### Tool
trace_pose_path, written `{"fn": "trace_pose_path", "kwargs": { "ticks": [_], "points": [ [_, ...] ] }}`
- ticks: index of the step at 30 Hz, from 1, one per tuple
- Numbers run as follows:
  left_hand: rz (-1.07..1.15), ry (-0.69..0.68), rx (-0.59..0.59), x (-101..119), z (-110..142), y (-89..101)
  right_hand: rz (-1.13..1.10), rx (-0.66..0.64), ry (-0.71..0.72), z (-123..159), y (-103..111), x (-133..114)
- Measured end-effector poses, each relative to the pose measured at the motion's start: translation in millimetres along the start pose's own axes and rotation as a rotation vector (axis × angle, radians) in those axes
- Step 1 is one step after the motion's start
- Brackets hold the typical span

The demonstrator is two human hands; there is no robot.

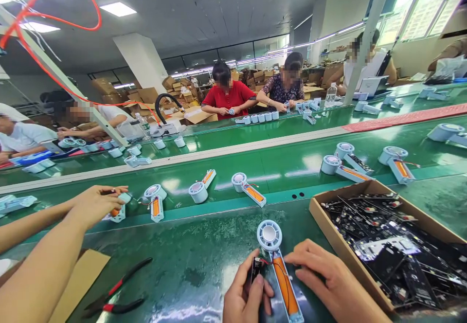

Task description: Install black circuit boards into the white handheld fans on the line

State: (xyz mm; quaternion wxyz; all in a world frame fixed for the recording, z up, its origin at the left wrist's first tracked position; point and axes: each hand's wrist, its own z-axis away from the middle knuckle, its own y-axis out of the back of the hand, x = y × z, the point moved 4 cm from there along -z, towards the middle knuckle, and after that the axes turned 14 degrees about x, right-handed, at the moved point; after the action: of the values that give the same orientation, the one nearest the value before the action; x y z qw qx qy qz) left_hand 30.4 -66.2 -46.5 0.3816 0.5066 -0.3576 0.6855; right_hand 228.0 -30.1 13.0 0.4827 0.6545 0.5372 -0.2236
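A light blue handheld fan (269, 235) lies on the green bench in front of me, its round head pointing away. Its handle is uncovered and shows an orange battery (286, 286) with thin wires running along it. Between thumb and fingers, my left hand (246, 291) pinches a small black circuit board (256, 267) at the left of the handle. A red wire reaches from the board toward the fan. On the other side, my right hand (324, 277) has its fingers stretched out at the handle's upper edge; its thumb is hidden.
A cardboard box (317, 211) of black circuit boards stands at right. Pliers (116, 289) lie at left, near a co-worker's hands (97, 204) working on another fan. More fans (239, 182) sit along the green conveyor belt (288, 167). Several people sit across it.
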Motion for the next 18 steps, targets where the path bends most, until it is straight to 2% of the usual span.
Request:
{"fn": "trace_pose_path", "kwargs": {
  "ticks": [4,6,8,10,13,15,18],
  "points": [
    [0.007,0.016,-0.012,-1,-1,0.8,0.014,-0.059,-0.035,3,-13,3],
    [0.006,0.010,-0.011,-1,-1,1.4,-0.031,-0.028,-0.070,0,-18,5],
    [0.002,0.004,-0.002,-3,-2,2.2,-0.141,0.055,-0.122,-5,-20,9],
    [-0.009,0.009,0.001,-5,-2,2.7,-0.295,0.135,-0.204,-10,-24,12],
    [-0.045,0.009,0.007,-6,-2,3.1,-0.469,0.142,-0.410,-15,-38,14],
    [-0.065,-0.012,0.018,-4,-1,3.4,-0.481,0.127,-0.523,-16,-47,12],
    [-0.071,-0.018,0.009,2,-1,3.2,-0.360,0.106,-0.531,-16,-50,4]
  ]
}}
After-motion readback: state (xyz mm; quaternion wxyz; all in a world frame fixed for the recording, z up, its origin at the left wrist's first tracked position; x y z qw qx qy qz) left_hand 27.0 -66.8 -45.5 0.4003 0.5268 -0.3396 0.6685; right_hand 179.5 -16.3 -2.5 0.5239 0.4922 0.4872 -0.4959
